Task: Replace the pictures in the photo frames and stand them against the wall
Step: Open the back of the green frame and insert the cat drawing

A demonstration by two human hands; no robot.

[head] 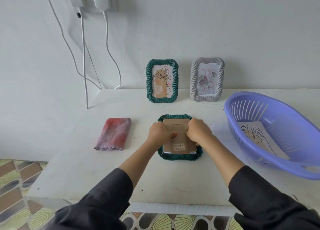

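The left sleeve [103, 200] and the right sleeve [263, 195] are cut from loose, dark fabric, seemingly charcoal or black, creased and bunched at wide cuffs. The left hand [160, 132] and right hand [197, 131] are left bare.

Green ridged frame [180, 158] lay face down on the white table [78, 169], cardboard back [175, 125] up.
Folded pink cloth [113, 133] sat left of it, purple plastic basket [251, 98] right with a leaf print [254, 134] inside; behind, another green ridged frame [149, 84] and a grey ridged frame [193, 81] leaned against the wall [190, 30].
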